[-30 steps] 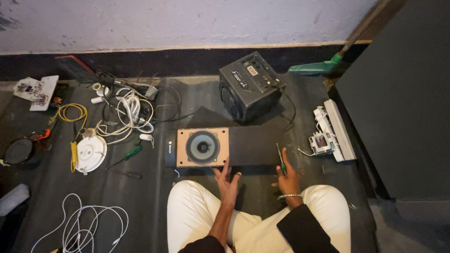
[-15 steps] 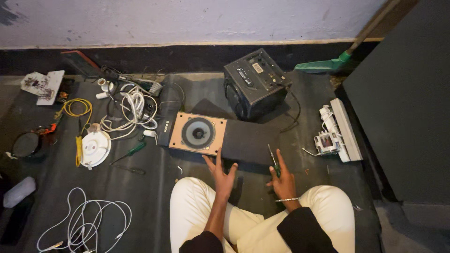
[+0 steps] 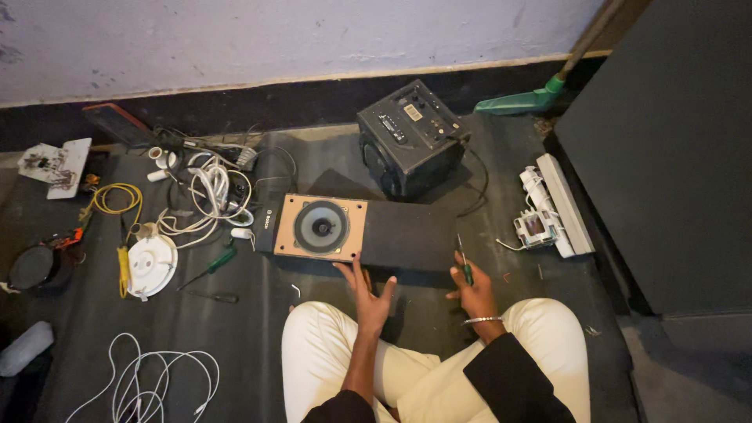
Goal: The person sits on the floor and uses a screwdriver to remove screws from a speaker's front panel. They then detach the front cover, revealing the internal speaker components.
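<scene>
A long black speaker box (image 3: 407, 235) lies on its side on the floor in front of my knees. Its wooden front panel with a round grey speaker cone (image 3: 321, 226) faces up at the left end. My left hand (image 3: 368, 294) is open with fingers spread, its fingertips touching the near edge of the box. My right hand (image 3: 472, 291) sits at the box's near right corner and grips a green-handled screwdriver (image 3: 464, 265), tip pointing up.
A black amplifier box (image 3: 411, 133) stands behind the speaker, with a cable trailing right. White and yellow cables (image 3: 207, 192), a white round fitting (image 3: 151, 265) and two screwdrivers (image 3: 210, 266) lie at left. A white power strip (image 3: 552, 207) lies right, beside a dark cabinet (image 3: 674, 149).
The view has shifted, so everything sits a little differently in frame. My left hand has opened wider at the box's near edge. My right hand still holds the screwdriver.
</scene>
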